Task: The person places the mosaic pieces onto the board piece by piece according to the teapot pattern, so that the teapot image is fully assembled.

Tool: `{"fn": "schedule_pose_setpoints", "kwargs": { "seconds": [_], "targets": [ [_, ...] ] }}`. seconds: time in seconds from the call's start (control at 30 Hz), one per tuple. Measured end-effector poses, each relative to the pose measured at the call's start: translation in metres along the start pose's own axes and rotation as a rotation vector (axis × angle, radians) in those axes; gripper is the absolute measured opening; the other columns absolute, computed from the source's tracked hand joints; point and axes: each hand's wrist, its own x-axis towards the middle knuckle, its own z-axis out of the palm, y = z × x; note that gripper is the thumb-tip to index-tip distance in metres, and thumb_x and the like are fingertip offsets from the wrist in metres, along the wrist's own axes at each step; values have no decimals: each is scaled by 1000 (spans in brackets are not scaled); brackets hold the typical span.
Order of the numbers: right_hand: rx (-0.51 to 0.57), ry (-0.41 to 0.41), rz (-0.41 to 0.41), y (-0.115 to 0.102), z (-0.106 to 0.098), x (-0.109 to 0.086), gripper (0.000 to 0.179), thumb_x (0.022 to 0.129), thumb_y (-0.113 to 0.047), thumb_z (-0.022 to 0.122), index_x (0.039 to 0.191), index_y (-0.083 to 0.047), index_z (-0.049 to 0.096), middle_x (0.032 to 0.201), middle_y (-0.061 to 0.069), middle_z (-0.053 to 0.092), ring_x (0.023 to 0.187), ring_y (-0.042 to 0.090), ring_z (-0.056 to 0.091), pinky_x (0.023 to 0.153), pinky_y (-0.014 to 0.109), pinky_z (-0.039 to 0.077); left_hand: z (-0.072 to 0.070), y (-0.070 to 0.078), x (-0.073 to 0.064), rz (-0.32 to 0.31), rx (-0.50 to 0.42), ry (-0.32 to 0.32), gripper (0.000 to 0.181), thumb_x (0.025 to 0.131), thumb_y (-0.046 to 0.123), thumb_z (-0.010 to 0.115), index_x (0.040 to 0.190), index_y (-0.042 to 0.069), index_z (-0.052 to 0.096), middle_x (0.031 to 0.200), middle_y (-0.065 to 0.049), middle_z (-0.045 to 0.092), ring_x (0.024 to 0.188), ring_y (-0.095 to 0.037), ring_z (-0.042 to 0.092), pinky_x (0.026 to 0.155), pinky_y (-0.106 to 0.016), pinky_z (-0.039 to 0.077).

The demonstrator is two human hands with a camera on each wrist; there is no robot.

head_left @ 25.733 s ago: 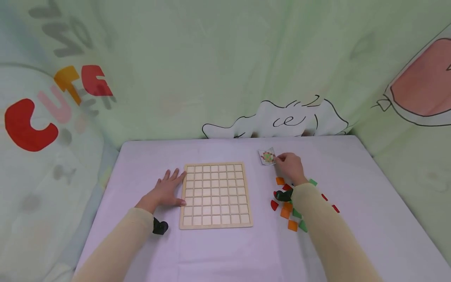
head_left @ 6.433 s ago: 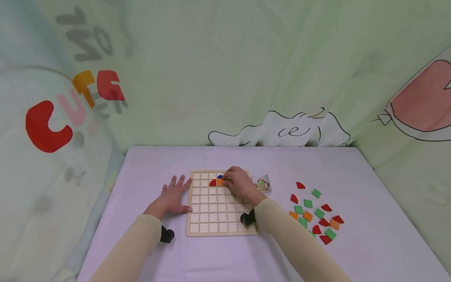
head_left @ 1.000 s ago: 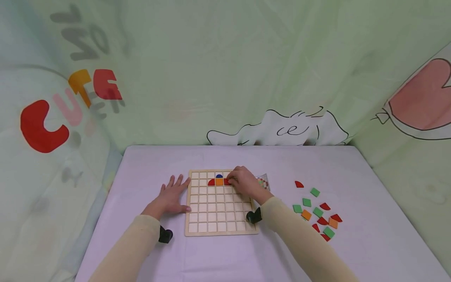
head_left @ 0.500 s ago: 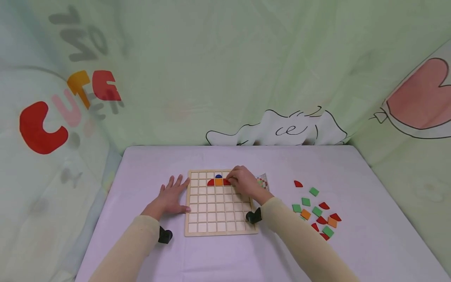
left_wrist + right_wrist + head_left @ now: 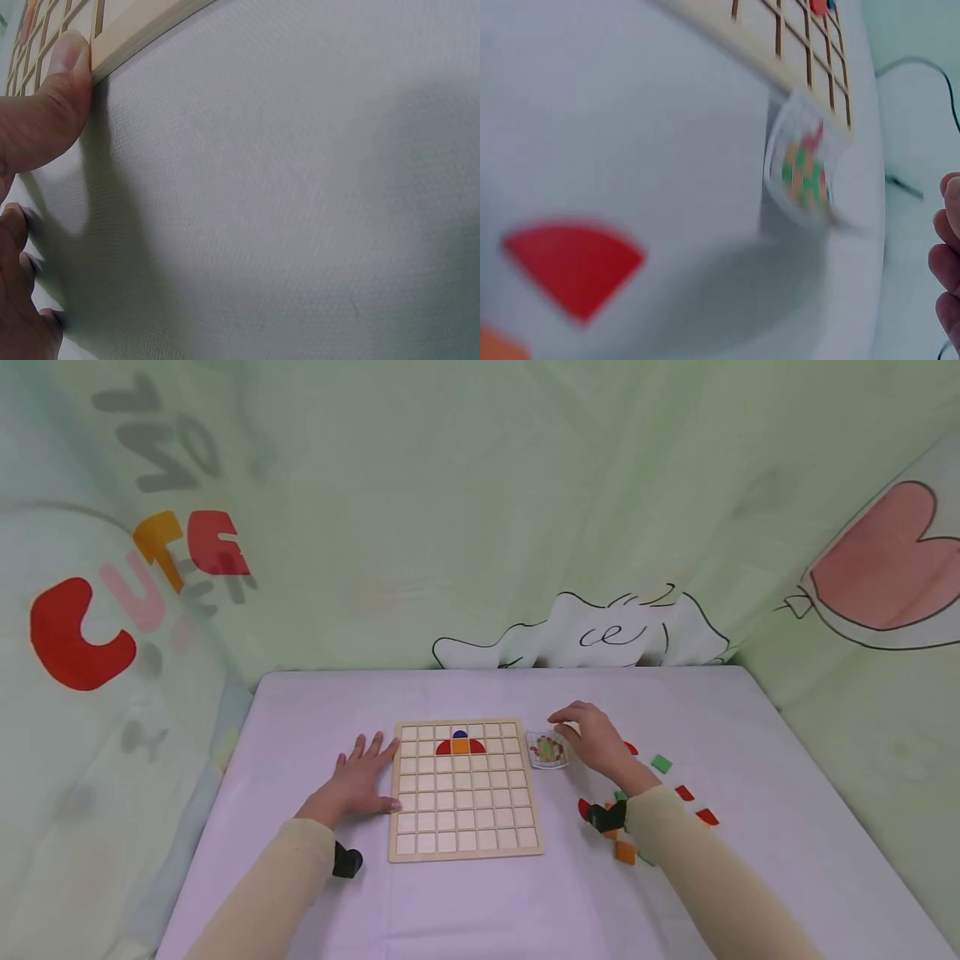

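Observation:
The wooden grid board (image 5: 465,797) lies flat on the table. In its upper rows sit a blue rounded piece (image 5: 460,734), an orange square (image 5: 460,747) below it, and red quarter-round pieces (image 5: 444,747) on either side of the orange one. My left hand (image 5: 356,783) is spread at the board's left side; in the left wrist view its thumb (image 5: 67,64) rests on the frame. Just right of the board lies a curled pattern card (image 5: 547,750). My right hand (image 5: 596,743) hovers by the card's right side, fingers bent loosely, holding nothing visible.
Loose red, green and orange pieces lie to the right, partly hidden under my right forearm; a green square (image 5: 662,764) and a red piece (image 5: 707,817) show beyond it. A fabric backdrop (image 5: 337,568) rises behind the table (image 5: 465,910).
My right hand has let go of the red quarter-round piece, which now sits right of the orange square, and moved right, off the board. My left hand stays in place.

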Motion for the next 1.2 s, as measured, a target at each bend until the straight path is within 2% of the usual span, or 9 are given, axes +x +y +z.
{"fn": "schedule_pose_setpoints", "kwargs": {
  "seconds": [0.13, 0.37, 0.57, 0.77, 0.97, 1.2],
  "targets": [
    [-16, 42, 63, 29, -20, -17, 22, 99, -3, 64, 119, 3, 72, 118, 22, 69, 116, 42, 60, 103, 59, 49, -1, 1, -1, -2, -2, -1, 106, 82, 36, 85, 164, 11, 22, 171, -23, 8, 157, -49, 0, 123, -71, 9],
    [-14, 42, 222, 72, -48, -44, 29, 103, -7, 58, 129, 3, 65, 128, 27, 62, 120, 44, 54, 106, 63, 46, -1, -2, -1, -5, -7, -2, 106, 82, 36, 85, 164, 10, 21, 171, -23, 7, 157, -49, -1, 123, -71, 8],
    [4, 27, 339, 102, -53, -65, 32, 105, -9, 55, 134, 3, 60, 133, 29, 56, 122, 46, 50, 108, 65, 43, 0, -5, -1, 0, -7, 1, 106, 83, 35, 85, 164, 9, 21, 171, -23, 6, 157, -49, -2, 122, -73, 7],
    [34, -37, 444, 126, -51, -86, 41, 105, -17, 56, 141, 3, 54, 138, 31, 52, 122, 47, 48, 105, 63, 47, 1, -3, 0, 15, -12, 3, 106, 83, 35, 85, 164, 9, 21, 171, -23, 7, 157, -50, -1, 122, -73, 7],
    [30, -59, 465, 143, -45, -95, 49, 101, -27, 64, 140, 3, 55, 138, 32, 50, 119, 47, 49, 101, 62, 51, 0, -1, -1, 11, -13, 6, 106, 82, 35, 85, 163, 9, 22, 171, -23, 8, 157, -50, -1, 122, -73, 7],
    [-9, -35, 459, 147, -39, -96, 48, 97, -25, 70, 132, 6, 60, 132, 33, 52, 117, 48, 49, 102, 64, 48, 0, 0, -2, 8, -8, 7, 107, 82, 36, 85, 163, 9, 22, 171, -23, 8, 157, -50, -1, 122, -73, 8]
  ]
}}
